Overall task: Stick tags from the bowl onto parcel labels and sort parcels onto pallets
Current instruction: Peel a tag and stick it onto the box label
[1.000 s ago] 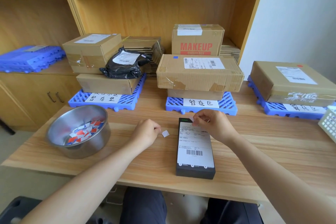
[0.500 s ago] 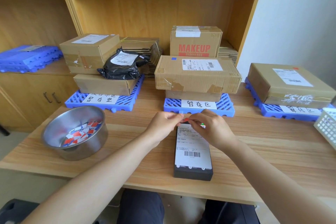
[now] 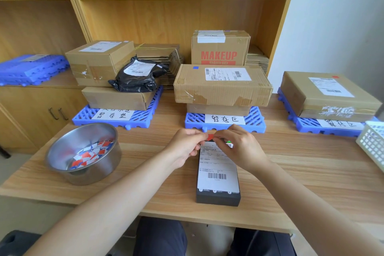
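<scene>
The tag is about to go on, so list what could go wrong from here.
1. The small red tag is pinched between the fingertips of the left hand and right hand; it may curl or stick to a finger.
2. Both hands hide the top of the white label on the flat black parcel, so the tag might land crooked or over print.

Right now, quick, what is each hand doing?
Left hand: closed, pinching the red tag.
Right hand: closed, pinching the same red tag at the black parcel's far end.
</scene>
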